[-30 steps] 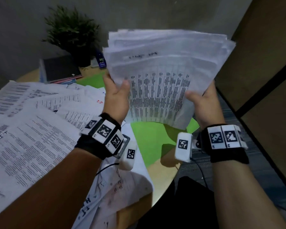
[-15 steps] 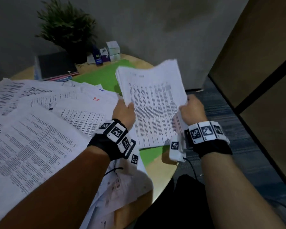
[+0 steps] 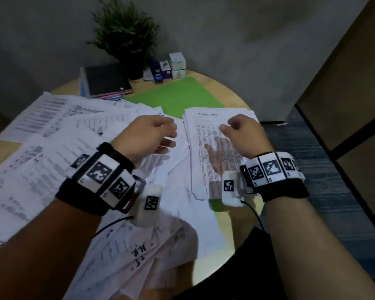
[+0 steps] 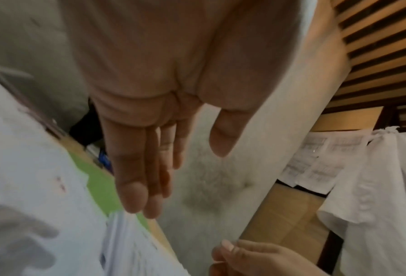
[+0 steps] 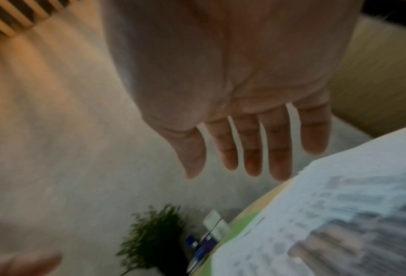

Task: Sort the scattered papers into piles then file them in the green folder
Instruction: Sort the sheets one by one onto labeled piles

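green folder, lying open and flat on the round wooden table, is partly covered by a squared stack of printed papers at its near right side. loose scattered papers are spread over the left and near part of the table, overlapping the folder's left edge. the left hand is held above the sheets just left of the stack, fingers straight and together, nothing gripped. the right hand is held over the stack, fingers extended and slightly spread, empty. behind the folder are seen a potted plant, a dark notebook and small boxes.
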